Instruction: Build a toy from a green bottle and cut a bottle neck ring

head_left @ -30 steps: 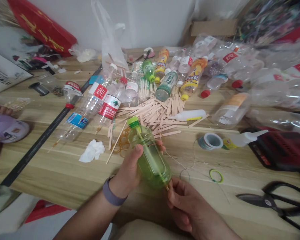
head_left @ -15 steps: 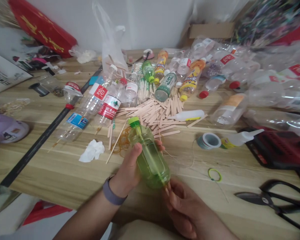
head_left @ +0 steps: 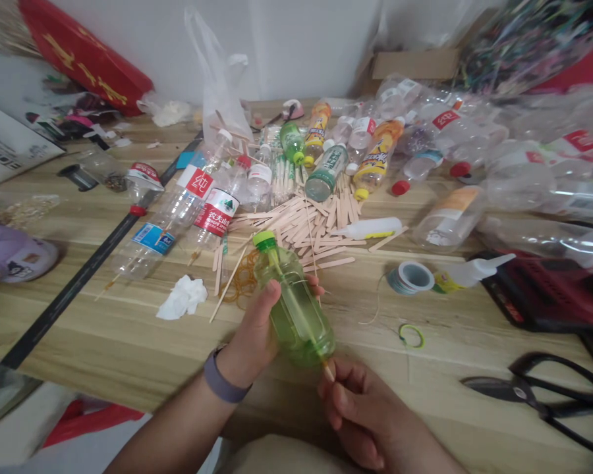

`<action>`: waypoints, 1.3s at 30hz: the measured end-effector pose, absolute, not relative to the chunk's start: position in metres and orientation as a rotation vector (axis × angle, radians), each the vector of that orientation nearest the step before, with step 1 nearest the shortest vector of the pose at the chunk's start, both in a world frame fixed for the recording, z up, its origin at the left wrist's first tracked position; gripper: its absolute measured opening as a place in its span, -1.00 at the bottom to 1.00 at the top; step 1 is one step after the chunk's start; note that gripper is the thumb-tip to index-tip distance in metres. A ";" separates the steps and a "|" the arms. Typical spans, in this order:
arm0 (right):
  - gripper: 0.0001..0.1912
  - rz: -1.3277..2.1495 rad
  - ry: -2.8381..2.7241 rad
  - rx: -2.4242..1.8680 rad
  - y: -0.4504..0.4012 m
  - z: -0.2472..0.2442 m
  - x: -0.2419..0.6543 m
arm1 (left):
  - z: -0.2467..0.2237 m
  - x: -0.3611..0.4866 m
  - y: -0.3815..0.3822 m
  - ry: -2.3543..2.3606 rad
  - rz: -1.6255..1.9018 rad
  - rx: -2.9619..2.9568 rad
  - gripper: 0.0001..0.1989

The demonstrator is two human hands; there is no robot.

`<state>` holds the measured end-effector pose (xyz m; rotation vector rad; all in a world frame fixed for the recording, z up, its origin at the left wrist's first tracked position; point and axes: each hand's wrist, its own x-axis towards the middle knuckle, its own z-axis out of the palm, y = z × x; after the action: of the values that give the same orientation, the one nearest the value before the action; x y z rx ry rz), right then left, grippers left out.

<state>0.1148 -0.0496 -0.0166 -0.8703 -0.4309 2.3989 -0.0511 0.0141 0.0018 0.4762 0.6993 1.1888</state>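
Note:
My left hand (head_left: 257, 329) is wrapped round a clear green plastic bottle (head_left: 301, 322) with a green cap. The bottle is tilted, its cap pointing away from me and its base towards me. A thin wooden stick (head_left: 329, 372) runs lengthwise inside and pokes out through the base. At that end, the curled fingers of my right hand (head_left: 350, 401) close about the stick; their exact contact is partly hidden. A thin thread lies by my left fingertips. On the table to the right is a small yellow-green ring (head_left: 412, 336) with thread attached.
Beyond the bottle lie many flat wooden sticks (head_left: 296, 227), rubber bands (head_left: 242, 280) and a white glue bottle (head_left: 373, 228). Plastic bottles (head_left: 217, 210) crowd the left and back. To the right are a thread spool (head_left: 410, 278), another glue bottle (head_left: 467, 275) and black scissors (head_left: 524, 394).
My right hand has shifted slightly down at the bottle's base, and more of the stick's end shows. The yellow-green ring and its thread have slid left. My left hand keeps its hold.

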 end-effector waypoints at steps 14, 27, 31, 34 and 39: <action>-0.46 2.345 -0.457 -0.854 -0.049 -0.014 0.113 | 0.001 -0.051 0.014 0.729 1.150 0.464 -0.39; -0.47 2.382 -0.441 -0.785 -0.048 -0.010 0.111 | -0.001 -0.050 0.013 0.723 1.167 0.445 -0.41; -0.47 2.383 -0.451 -0.780 -0.050 -0.009 0.111 | -0.002 -0.051 0.013 0.707 1.154 0.453 -0.40; -0.53 2.407 -0.421 -0.800 -0.050 -0.009 0.111 | -0.002 -0.052 0.013 0.700 1.147 0.465 -0.38; -0.55 2.345 -0.387 -0.811 -0.049 -0.014 0.111 | 0.003 -0.050 0.013 0.684 1.155 0.464 -0.42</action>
<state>0.1106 -0.0493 -0.0137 -0.8105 -0.3866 2.3455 -0.0495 0.0135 0.0030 0.4642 0.6842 1.1551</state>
